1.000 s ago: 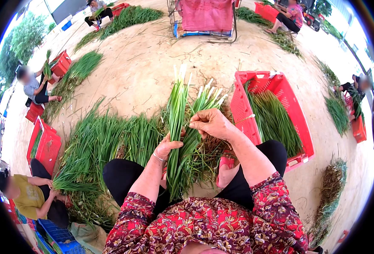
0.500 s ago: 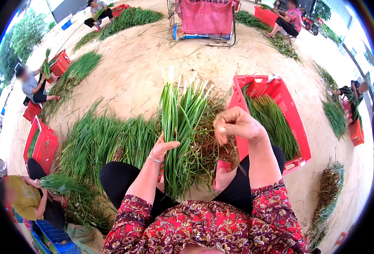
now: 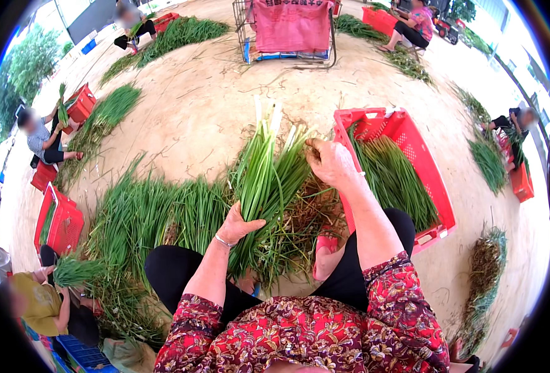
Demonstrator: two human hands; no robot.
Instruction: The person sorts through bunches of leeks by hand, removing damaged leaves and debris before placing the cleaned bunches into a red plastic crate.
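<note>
My left hand [image 3: 240,227] is wrapped round a bunch of chives [image 3: 264,180], its white root ends pointing away from me and the green leaves hanging toward my lap. At the right edge of those pale ends, my right hand [image 3: 332,160] pinches at the tips with thumb and forefinger. How many stalks it grips is too small to tell. Below the bunch lies a heap of brown and green trimmings [image 3: 306,214]. A red plastic crate [image 3: 421,155] with chives laid in it [image 3: 394,181] stands just right of my right forearm.
Loose chives [image 3: 157,208] spread over the ground to my left. A person in a yellow top [image 3: 41,304] sits at the lower left, near a red crate [image 3: 65,227]. Ahead stands a metal-framed cart with a pink cloth [image 3: 292,26]. A strip of trimmings [image 3: 483,286] lies far right.
My right hand has moved from beside the bunch up and left to its white ends. The bunch has tilted slightly to the right in my left hand.
</note>
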